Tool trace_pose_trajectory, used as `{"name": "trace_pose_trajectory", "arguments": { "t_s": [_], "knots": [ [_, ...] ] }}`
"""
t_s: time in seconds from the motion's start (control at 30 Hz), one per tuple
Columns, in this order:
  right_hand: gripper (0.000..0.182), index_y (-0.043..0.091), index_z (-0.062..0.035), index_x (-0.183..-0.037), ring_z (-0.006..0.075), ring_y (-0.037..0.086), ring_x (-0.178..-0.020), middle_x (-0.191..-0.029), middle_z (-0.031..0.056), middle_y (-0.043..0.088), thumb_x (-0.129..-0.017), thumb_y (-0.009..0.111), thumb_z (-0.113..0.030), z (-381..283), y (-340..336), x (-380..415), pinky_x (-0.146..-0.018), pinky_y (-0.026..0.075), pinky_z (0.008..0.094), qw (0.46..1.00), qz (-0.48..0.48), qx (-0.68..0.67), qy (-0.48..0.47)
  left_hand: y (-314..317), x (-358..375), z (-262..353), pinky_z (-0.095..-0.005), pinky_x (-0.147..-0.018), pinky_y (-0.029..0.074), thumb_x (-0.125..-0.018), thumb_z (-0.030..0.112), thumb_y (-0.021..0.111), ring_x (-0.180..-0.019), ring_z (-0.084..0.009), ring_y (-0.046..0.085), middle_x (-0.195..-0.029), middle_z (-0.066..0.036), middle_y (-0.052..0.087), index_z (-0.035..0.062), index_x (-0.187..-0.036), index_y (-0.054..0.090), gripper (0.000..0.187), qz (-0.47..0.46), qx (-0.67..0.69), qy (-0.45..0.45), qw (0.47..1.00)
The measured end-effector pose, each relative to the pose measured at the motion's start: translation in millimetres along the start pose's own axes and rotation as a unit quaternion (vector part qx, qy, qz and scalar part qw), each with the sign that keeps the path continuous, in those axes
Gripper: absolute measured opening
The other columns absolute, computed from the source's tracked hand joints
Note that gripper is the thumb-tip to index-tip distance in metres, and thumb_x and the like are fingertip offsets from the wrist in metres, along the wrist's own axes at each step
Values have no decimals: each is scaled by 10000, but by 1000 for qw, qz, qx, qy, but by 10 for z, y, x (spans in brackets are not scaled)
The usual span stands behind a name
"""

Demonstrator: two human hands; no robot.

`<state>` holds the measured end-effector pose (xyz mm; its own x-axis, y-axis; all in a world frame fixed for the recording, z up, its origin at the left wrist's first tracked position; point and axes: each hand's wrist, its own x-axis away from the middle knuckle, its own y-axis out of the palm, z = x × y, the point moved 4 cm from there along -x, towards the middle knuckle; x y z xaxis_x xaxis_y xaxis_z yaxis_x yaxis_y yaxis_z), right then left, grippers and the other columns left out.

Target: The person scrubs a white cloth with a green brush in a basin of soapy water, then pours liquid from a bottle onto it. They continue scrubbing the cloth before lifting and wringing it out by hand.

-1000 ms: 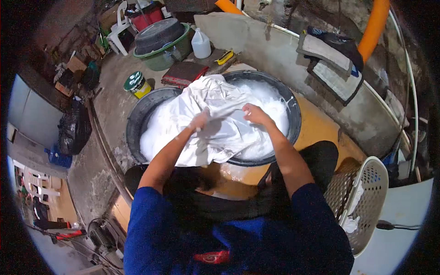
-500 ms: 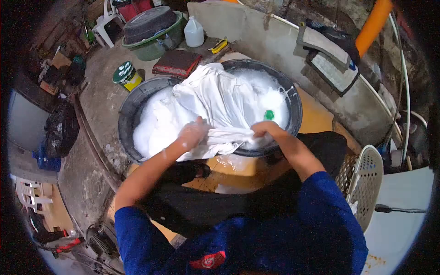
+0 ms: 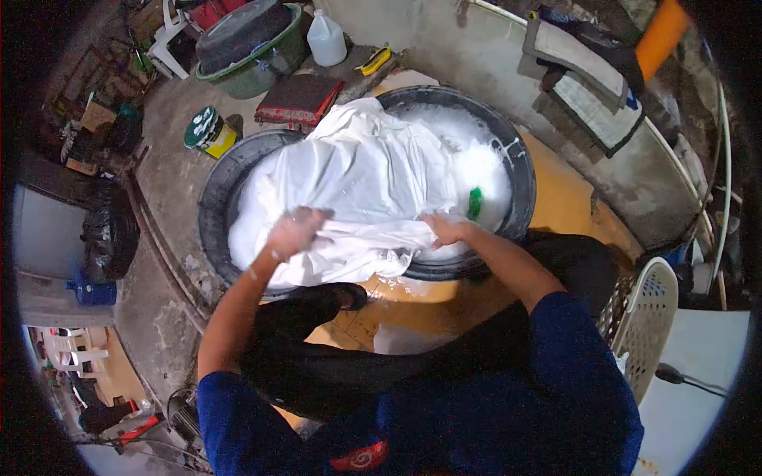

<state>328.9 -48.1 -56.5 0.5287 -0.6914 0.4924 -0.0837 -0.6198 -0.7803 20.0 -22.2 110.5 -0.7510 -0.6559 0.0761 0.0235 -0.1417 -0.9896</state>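
Observation:
A wet white cloth (image 3: pixel 373 170) lies spread across two dark round basins, a left basin (image 3: pixel 213 198) and a right basin (image 3: pixel 520 178), and hangs over their near rims. My left hand (image 3: pixel 298 232) is closed on the cloth's near left part, with suds on the wrist. Gripping the near edge further right is my right hand (image 3: pixel 446 230). Between the hands the fabric is stretched into a long fold. White suds (image 3: pixel 480 166) fill much of the right basin, and a small green object (image 3: pixel 475 204) sits in them near my right hand.
Behind the basins are a paint bucket (image 3: pixel 209 132), a folded dark red mat (image 3: pixel 300 101), a green tub (image 3: pixel 254 75), a white jug (image 3: pixel 326 40) and a yellow-handled brush (image 3: pixel 375 61). Grey mats (image 3: pixel 595 111) hang over the low wall. A perforated basket (image 3: pixel 647 317) stands right.
My hands have moved apart, the left one going leftward. The cloth between them is spread wider and flatter. The camera view has shifted slightly.

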Motion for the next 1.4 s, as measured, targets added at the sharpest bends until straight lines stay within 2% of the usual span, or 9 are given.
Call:
{"name": "trace_pose_trajectory", "arguments": {
  "t_s": [0.1,0.43,0.57,0.7,0.8,0.93,1.07,1.23,1.4],
  "knots": [
    [775,294,-120,-1335,303,381,-1217,-1299,188,403,-720,646,-433,39,23,-124,-954,236,592,997,52,62,1,-21,29,-396,-402,-680,487,-803,347,563,-784,-305,583,-828,-117,592,131,-1144,476,412,-42,-44,-67,996],
    [399,601,-12,-1020,315,608,-852,-930,168,622,-658,591,-179,626,521,-208,-739,438,525,986,-21,146,83,1092,757,-84,-365,-646,513,-780,181,536,-788,-223,597,-817,-75,602,34,-1107,503,360,-160,30,23,986],
    [229,651,-32,-802,323,608,-748,-826,187,633,-654,565,-183,1349,1991,-795,-668,466,486,986,60,136,75,849,324,364,-338,-671,505,-733,105,536,-763,-197,617,-759,-90,613,70,-1095,536,364,-446,201,-269,830],
    [196,615,-30,-782,304,594,-735,-789,155,610,-667,575,-184,1295,1498,-521,-657,463,448,986,-114,116,47,1798,666,-25,-311,-624,509,-699,188,616,-729,-185,614,-710,-79,608,115,-1086,566,397,-139,362,37,921],
    [180,588,-29,-767,289,583,-726,-761,132,593,-677,583,-185,1359,813,-409,-649,460,420,973,-206,103,-3,1057,490,125,-326,-680,489,-711,325,607,-784,-228,607,-803,-119,607,98,-1048,566,408,-233,382,-90,890],
    [173,553,-27,-747,270,569,-713,-723,100,570,-690,594,-186,1588,4,-732,-638,457,381,951,149,270,-21,-198,-25,-121,-345,-754,462,-727,507,594,-859,-286,596,-927,-172,607,76,-997,565,510,-116,365,-331,862],
    [336,562,-56,-994,341,571,-856,-891,178,594,-746,608,-278,1532,-496,-1041,-735,458,397,858,471,-181,101,104,-120,-1302,-372,-643,467,-791,513,523,-743,-235,604,-967,-181,592,-5,-1154,443,638,178,137,-420,879],
    [521,435,-6,-1182,424,484,-1039,-1079,274,511,-773,588,-291,1482,-411,-1490,-874,386,494,868,375,-156,287,804,-166,-1361,-275,-623,466,-877,145,449,-736,-146,578,-882,-55,590,27,-1054,529,227,277,751,-352,484],
    [445,460,-2,-1151,349,488,-1054,-1118,204,517,-757,534,-194,2349,-186,-1262,-858,396,462,892,299,-117,318,374,20,-1397,-224,-495,366,-869,163,488,-543,-66,454,-632,26,518,39,-775,556,170,239,481,-400,743]
  ]
}}
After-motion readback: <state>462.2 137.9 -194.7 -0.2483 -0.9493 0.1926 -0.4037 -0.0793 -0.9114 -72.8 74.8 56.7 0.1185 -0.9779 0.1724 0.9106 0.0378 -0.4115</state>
